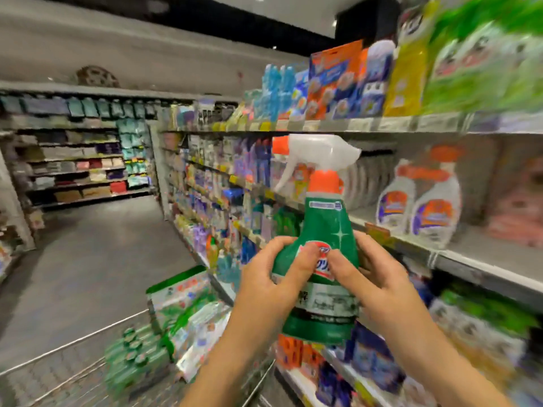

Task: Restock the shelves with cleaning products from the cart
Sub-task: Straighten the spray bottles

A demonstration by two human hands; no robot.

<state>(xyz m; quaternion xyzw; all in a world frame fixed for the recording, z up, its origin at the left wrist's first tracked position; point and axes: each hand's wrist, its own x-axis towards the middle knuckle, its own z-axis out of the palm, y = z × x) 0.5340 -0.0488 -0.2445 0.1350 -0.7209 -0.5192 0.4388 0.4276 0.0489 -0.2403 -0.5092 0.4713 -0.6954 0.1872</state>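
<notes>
While the wire cart [73, 356] sits below, a green trigger spray bottle [320, 259] is gripped upright beside the shelves [411, 124] by the left hand [273, 274] and right hand [373, 274], fingers curled round it.

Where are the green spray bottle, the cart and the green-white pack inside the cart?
green spray bottle [326, 227]: head view, green shoulder under the orange collar.
cart [88, 336]: head view, top wire rim.
green-white pack [182, 301]: head view, front face.
</notes>
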